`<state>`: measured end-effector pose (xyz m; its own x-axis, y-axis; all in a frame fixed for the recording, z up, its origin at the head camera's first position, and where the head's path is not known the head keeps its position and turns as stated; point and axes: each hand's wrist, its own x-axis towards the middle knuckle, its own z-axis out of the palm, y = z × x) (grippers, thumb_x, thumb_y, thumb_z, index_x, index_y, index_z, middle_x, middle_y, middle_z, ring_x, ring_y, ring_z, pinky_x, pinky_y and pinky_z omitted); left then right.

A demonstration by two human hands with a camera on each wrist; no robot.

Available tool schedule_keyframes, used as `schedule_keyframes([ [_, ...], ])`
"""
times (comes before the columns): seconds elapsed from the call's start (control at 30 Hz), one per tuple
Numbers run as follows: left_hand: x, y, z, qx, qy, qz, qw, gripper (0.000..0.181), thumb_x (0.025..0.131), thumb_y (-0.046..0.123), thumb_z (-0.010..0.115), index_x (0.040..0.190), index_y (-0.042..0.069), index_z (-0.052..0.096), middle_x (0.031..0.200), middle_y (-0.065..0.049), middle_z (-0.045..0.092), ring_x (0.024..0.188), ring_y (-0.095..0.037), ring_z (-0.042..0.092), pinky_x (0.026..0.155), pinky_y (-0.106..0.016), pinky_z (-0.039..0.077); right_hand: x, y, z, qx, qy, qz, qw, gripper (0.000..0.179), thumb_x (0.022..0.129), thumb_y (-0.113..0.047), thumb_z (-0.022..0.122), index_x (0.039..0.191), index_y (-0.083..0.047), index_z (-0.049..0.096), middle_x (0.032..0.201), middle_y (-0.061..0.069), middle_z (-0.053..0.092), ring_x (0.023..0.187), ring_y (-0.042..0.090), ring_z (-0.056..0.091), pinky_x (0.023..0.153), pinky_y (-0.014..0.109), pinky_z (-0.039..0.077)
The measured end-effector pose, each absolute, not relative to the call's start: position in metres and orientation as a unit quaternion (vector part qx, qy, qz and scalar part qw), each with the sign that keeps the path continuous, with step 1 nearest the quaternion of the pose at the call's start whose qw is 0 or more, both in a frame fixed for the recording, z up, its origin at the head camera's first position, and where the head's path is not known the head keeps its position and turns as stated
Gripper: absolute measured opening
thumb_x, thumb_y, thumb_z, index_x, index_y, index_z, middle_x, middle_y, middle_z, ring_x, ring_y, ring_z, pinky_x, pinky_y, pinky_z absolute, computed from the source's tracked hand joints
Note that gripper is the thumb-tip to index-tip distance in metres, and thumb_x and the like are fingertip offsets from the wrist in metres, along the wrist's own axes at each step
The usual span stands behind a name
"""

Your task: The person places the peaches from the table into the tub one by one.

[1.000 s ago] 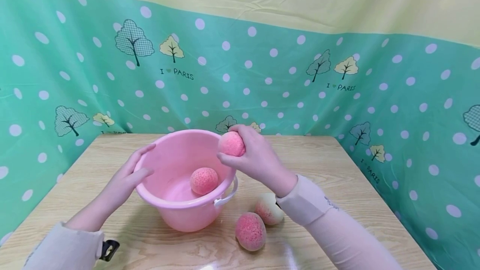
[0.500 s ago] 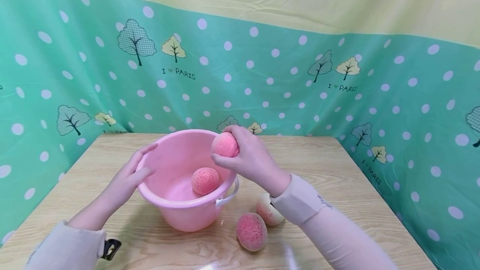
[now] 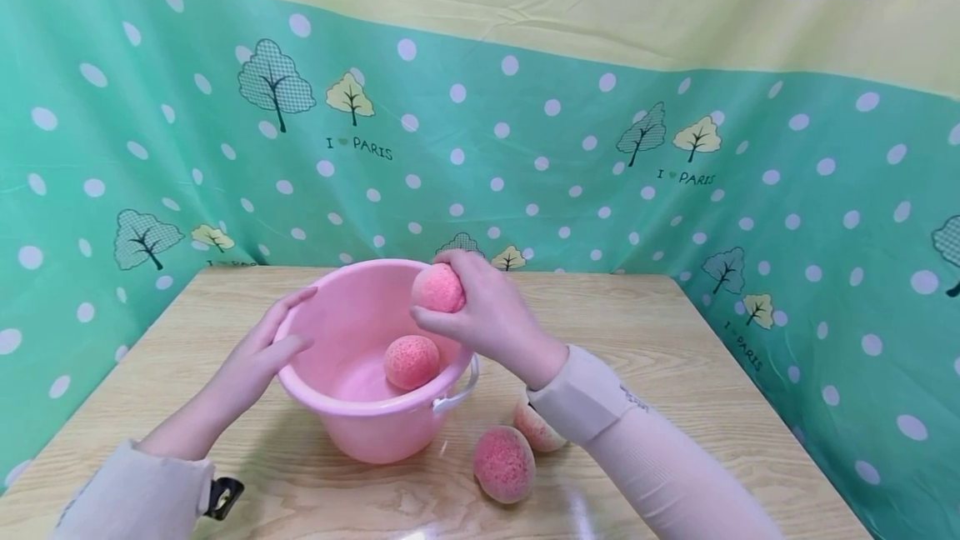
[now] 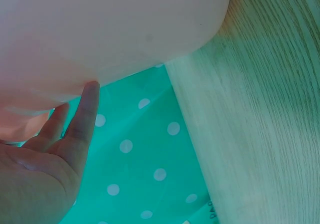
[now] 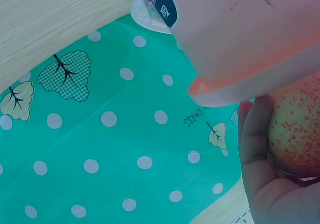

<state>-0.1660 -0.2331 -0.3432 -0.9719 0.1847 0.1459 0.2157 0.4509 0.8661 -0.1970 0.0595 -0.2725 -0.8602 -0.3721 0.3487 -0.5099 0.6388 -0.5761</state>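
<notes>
Right hand [image 3: 486, 311] gripping pink ball [image 3: 438, 288], left hand [image 3: 253, 361] holding pink bucket [image 3: 378, 432]

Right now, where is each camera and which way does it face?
Head: on the head, facing forward and down to a pink bucket; left hand, right hand and sleeves show.
Left wrist: on that wrist, facing the bucket's outside; the left hand partly shows.
Right wrist: on that wrist, facing the bucket and a speckled ball; the right hand partly shows.
Both wrist views share the bucket and dotted cloth.
</notes>
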Motion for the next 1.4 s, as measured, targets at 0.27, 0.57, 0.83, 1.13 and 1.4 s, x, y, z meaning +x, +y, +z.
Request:
schedule_keyframes([
  [0.27,-0.167,-0.233,-0.343,-0.121,-0.851,-0.511,0.019,0.062,0.102,0.02,0.046,0.158,0.014,0.02,0.159,-0.022,0.026,0.136,-0.038,0.037,0.085,-0.011,0.041,-0.198,0.052,-0.274,0.242,-0.9,0.354,0.076,0.053,0.08,-0.04,0.079,0.123,-0.021,0.056,0.112,-0.003,0.058,0.091,0.013,0.06,0.07,0.026,0.055],
  [0.57,-0.167,-0.234,-0.343,-0.118,-0.853,-0.508,0.025,0.061,0.102,0.021,0.046,0.158,0.016,0.021,0.159,-0.021,0.027,0.135,-0.038,0.039,0.085,-0.011,0.041,-0.198,0.043,-0.275,0.253,-0.901,0.346,0.07,0.055,0.081,-0.039,0.079,0.127,-0.019,0.056,0.116,0.0,0.059,0.089,0.014,0.062,0.07,0.025,0.054],
  [0.83,-0.166,-0.232,-0.342,-0.116,-0.853,-0.508,0.024,0.061,0.102,0.02,0.045,0.158,0.016,0.021,0.159,-0.021,0.026,0.135,-0.037,0.039,0.085,-0.012,0.042,-0.199,0.038,-0.28,0.263,-0.897,0.352,0.056,0.056,0.082,-0.038,0.079,0.128,-0.019,0.054,0.115,-0.002,0.057,0.09,0.013,0.061,0.071,0.023,0.054],
  [1.13,-0.166,-0.232,-0.343,-0.119,-0.852,-0.509,0.032,0.061,0.101,0.019,0.045,0.158,0.015,0.022,0.159,-0.02,0.026,0.136,-0.038,0.038,0.085,-0.011,0.041,-0.198,0.032,-0.284,0.28,-0.891,0.353,0.054,0.054,0.083,-0.037,0.078,0.128,-0.021,0.055,0.114,-0.002,0.057,0.093,0.012,0.06,0.07,0.021,0.054],
  [1.4,-0.167,-0.233,-0.344,-0.119,-0.851,-0.511,0.032,0.061,0.101,0.018,0.045,0.157,0.015,0.022,0.159,-0.02,0.026,0.136,-0.037,0.038,0.086,-0.01,0.04,-0.199,0.024,-0.283,0.289,-0.893,0.34,0.055,0.054,0.083,-0.038,0.078,0.129,-0.021,0.055,0.114,-0.002,0.058,0.095,0.011,0.059,0.071,0.02,0.053],
])
